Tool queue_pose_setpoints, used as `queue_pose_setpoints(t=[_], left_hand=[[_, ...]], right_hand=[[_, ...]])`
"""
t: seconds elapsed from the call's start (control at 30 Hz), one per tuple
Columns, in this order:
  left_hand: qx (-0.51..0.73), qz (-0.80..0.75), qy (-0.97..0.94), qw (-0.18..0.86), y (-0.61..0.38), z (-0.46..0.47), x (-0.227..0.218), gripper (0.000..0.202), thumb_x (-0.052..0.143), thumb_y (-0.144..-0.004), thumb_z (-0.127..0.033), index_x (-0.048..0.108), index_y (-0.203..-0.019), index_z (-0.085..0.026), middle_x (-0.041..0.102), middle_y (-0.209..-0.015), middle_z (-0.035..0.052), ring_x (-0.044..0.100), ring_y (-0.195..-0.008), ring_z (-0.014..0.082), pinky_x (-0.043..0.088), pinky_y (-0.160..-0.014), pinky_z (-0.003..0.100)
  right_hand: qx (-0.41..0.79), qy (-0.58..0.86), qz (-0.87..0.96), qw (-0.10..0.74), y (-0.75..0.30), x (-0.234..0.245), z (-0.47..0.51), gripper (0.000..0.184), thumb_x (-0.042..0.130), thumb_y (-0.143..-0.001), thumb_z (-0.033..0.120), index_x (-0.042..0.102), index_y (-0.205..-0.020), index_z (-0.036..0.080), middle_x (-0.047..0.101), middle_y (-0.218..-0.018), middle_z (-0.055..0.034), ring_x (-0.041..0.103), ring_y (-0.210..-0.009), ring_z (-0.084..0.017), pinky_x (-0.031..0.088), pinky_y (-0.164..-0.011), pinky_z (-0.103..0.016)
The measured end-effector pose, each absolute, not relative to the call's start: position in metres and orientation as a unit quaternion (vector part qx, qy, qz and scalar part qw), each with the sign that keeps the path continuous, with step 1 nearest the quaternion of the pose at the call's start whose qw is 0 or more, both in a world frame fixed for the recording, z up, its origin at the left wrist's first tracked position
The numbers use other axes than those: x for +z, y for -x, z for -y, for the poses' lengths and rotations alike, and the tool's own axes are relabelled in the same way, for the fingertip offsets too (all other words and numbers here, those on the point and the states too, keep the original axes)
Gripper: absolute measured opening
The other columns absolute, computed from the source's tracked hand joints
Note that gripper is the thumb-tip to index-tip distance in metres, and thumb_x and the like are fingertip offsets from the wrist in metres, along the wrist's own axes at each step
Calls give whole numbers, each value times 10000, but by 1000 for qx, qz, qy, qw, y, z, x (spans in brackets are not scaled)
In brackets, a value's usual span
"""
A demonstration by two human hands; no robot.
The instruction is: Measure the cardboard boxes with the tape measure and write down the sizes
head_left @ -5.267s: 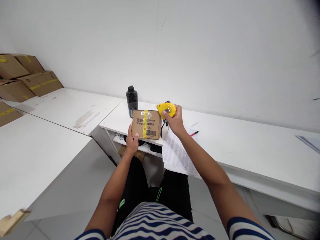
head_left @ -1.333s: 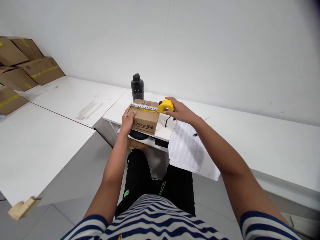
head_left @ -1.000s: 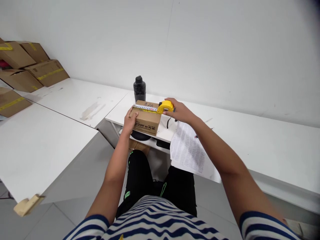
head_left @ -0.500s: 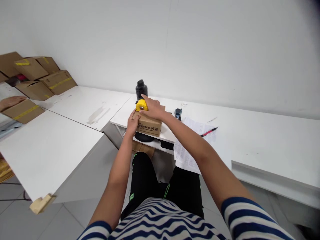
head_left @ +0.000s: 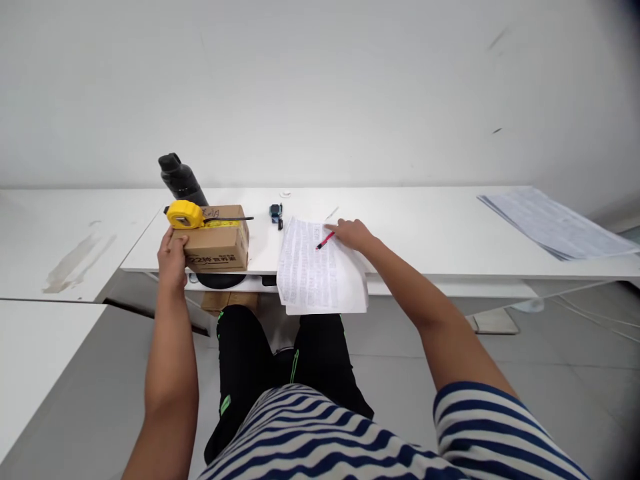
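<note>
A small cardboard box (head_left: 213,259) rests at the desk's front edge. My left hand (head_left: 173,259) grips its left side, with the thumb over the top edge. On top of the box lies a yellow tape measure (head_left: 185,215), a dark strap or strip stretching right from it. Printed papers (head_left: 307,273) hang partly over the desk edge. Above them my right hand (head_left: 353,235) has its fingers closed round one end of a red and black pen (head_left: 325,241); the fingers cover about half of the pen.
A black bottle (head_left: 183,179) stands behind the box. A dark wristwatch (head_left: 276,215) lies between box and papers. More printed sheets (head_left: 555,223) are stacked at the desk's right. Another white table (head_left: 40,347) adjoins on the left; a wall rises behind.
My right hand has left the box and tape measure and moved right to the pen on the papers. My left hand stays on the box. The view has turned right.
</note>
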State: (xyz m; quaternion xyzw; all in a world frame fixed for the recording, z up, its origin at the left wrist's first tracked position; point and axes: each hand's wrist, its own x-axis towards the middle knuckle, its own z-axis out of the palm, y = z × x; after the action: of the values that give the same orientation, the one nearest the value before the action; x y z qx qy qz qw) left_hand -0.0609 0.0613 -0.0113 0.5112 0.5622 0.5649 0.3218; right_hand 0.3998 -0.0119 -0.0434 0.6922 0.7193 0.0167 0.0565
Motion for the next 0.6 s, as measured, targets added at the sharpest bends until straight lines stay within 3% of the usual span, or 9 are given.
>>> queue_pose_setpoints(t=[0.07,0.13,0.2,0.3,0.4,0.5,0.6], left_hand=[[569,-576,-473,349,59,-60,-6,648,611,-750,-332,537,-1389,-249,624,-1292,89,603,-1094,232,562,-782,323],[572,-580,-456,359,56,-58,-2,653,619,-742,-313,541,-1388,-258,627,-1280,84,606,-1054,228,559,-739,317],[573,-584,-448,360,54,-57,0,659,625,-740,-306,535,-1391,-258,625,-1265,81,606,-1014,219,557,-715,313],[578,-592,-430,362,54,-58,1,677,647,-717,-299,540,-1384,-255,621,-1244,78,594,-954,199,546,-677,293],[583,-592,-423,362,54,-60,0,703,660,-676,-288,558,-1371,-260,623,-1239,77,580,-911,181,509,-614,250],[581,-590,-428,362,54,-61,0,725,654,-653,-289,556,-1370,-264,620,-1252,75,583,-925,180,474,-578,209],[578,-590,-435,358,52,-60,1,721,635,-655,-294,547,-1371,-276,602,-1291,63,587,-980,189,465,-568,193]], right_hand=[[37,-649,-757,70,-404,-52,10,475,403,-912,109,557,-1348,220,649,-1127,-171,612,-837,-248,359,-736,-357],[50,-633,-773,18,-404,-57,13,412,373,-914,92,604,-1246,170,675,-1036,-160,603,-831,-242,350,-747,-355],[21,-661,-744,-98,-404,-60,21,335,351,-950,160,602,-1171,157,679,-884,-116,584,-742,-218,353,-705,-334],[-77,-688,-636,-341,-402,-67,42,265,400,-975,393,572,-1040,203,603,-710,-17,524,-629,-177,365,-632,-294],[-186,-655,-533,-503,-396,-77,60,362,454,-925,569,540,-818,235,517,-631,26,484,-603,-156,375,-609,-280],[-298,-626,-473,-544,-389,-84,67,488,375,-925,646,579,-772,230,485,-561,31,452,-554,-149,371,-586,-287],[-312,-634,-430,-561,-388,-87,67,539,392,-911,666,609,-710,215,477,-521,23,448,-542,-149,385,-604,-301]])
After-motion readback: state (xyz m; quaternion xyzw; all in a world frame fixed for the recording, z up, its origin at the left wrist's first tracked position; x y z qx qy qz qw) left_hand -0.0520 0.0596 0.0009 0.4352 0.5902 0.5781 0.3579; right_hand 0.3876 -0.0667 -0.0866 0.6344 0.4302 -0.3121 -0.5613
